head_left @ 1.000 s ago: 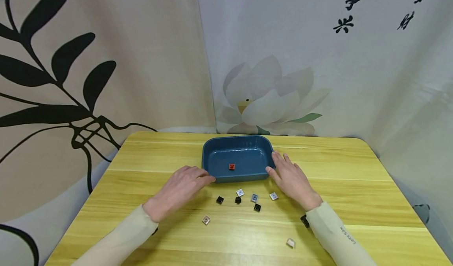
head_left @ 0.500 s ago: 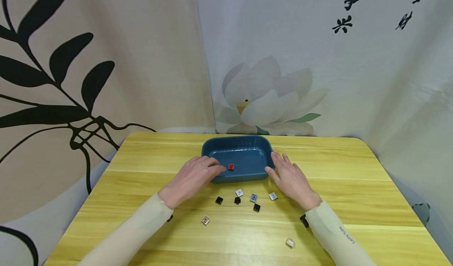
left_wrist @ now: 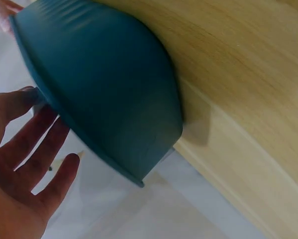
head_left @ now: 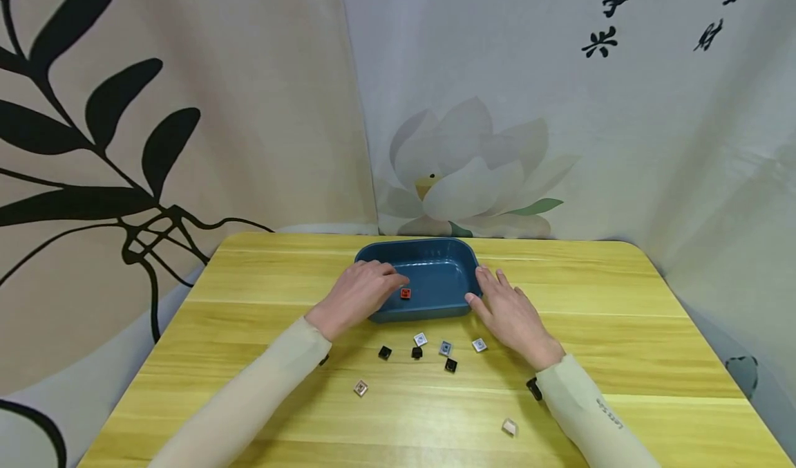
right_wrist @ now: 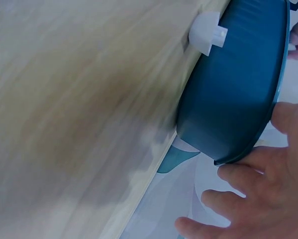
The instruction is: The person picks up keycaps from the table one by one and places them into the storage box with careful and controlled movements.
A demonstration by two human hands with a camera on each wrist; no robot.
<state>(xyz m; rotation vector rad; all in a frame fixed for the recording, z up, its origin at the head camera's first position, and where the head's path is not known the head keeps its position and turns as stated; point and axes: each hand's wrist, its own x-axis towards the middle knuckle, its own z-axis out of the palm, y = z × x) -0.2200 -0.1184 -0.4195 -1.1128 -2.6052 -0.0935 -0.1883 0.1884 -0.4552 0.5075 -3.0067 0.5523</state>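
In the head view, a dark blue rectangular dish stands on the table with a small red square piece inside. My left hand reaches over its left part. Thumb and index finger pinch a small light-grey piece, mostly hidden by the fingers. The right hand rests at the right end, fingers extended, thumb and index finger touching the rim. In the right wrist view, a white rounded piece with a short stub lies beside the dish.
In front of the dish several small square pieces lie on the wooden table, among them a black piece and a blue-grey piece. Closer to me lies a whitish piece. A printed curtain hangs behind the table.
My left hand has moved right and forward from the dish's left front corner to over its inside, beside the red piece. The right hand has stayed at the rim.
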